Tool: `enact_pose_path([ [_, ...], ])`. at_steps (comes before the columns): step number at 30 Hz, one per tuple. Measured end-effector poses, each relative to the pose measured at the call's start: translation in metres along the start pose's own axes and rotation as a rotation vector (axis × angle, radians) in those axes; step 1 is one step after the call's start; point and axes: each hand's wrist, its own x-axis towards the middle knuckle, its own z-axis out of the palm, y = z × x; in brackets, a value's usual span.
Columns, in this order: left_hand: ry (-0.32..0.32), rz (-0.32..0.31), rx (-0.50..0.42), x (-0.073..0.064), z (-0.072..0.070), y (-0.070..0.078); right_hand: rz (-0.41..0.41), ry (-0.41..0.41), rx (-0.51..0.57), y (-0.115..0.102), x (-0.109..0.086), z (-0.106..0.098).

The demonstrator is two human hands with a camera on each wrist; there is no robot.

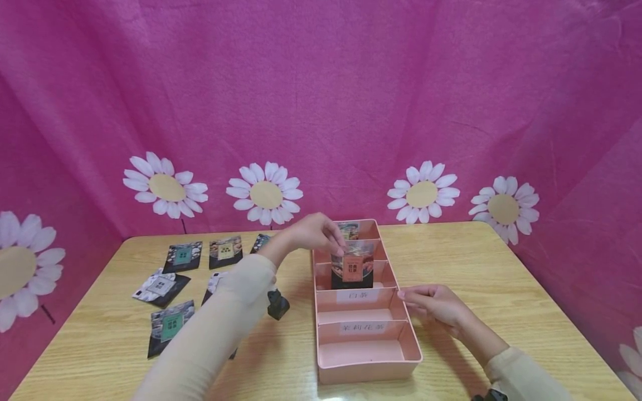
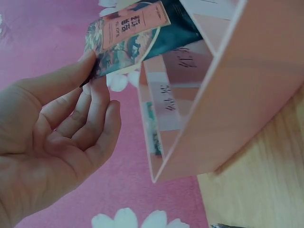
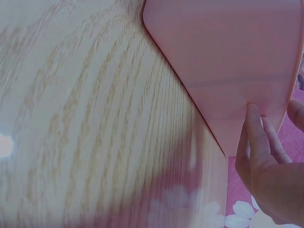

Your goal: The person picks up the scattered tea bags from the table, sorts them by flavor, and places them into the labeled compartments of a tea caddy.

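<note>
My left hand (image 1: 317, 233) pinches a dark tea packet with a red label (image 1: 353, 266) by its top edge, between thumb and fingers. The packet hangs upright over the middle of a long pink divided box (image 1: 368, 372); the left wrist view shows the packet (image 2: 130, 35) at the box's open top. My right hand (image 1: 441, 306) is at the box's right side. In the right wrist view its straight fingers (image 3: 256, 135) touch the outer wall (image 3: 223, 57), with the thumb by the rim. Another packet (image 1: 349, 229) stands in the far compartment.
Several tea packets lie left of the box, among them a green-labelled one (image 1: 172, 326), a yellow-labelled one (image 1: 225, 252) and a white-labelled one (image 1: 160, 287). My left forearm (image 1: 215, 323) partly covers others. A pink curtain (image 1: 321, 111) hangs behind the wooden table (image 1: 481, 267).
</note>
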Motion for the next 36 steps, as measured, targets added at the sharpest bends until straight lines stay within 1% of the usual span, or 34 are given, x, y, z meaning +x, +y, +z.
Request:
enact_pose_path([
  [5,-0.022,-0.027,0.009,0.004,0.007,-0.004,0.002,-0.01,0.019,0.0,0.0,-0.001],
  [11,-0.046,-0.001,0.021,0.005,0.017,-0.008,-0.008,-0.02,0.014,0.0,0.0,-0.001],
  [13,-0.053,-0.006,0.011,0.004,0.02,-0.009,-0.008,-0.023,0.011,0.001,0.0,-0.001],
  [15,-0.057,-0.007,0.02,0.004,0.022,-0.009,-0.006,-0.024,0.014,0.001,0.0,-0.001],
  [20,-0.06,-0.01,0.096,0.003,0.026,-0.006,-0.002,-0.019,0.011,0.0,0.0,-0.001],
  [23,-0.067,-0.014,0.13,0.002,0.027,-0.003,0.014,0.003,0.001,0.0,0.001,-0.001],
  [26,-0.079,-0.007,0.159,0.002,0.027,-0.001,0.021,0.014,-0.012,0.0,0.0,0.0],
  [29,-0.087,0.003,0.213,0.003,0.027,0.0,0.023,0.016,-0.01,0.0,0.0,0.0],
  [31,-0.081,0.012,0.245,0.004,0.028,0.001,0.021,0.012,-0.002,0.0,0.0,0.0],
  [36,-0.04,0.039,0.309,0.005,0.029,0.001,0.014,-0.002,0.011,0.001,0.001,-0.001],
])
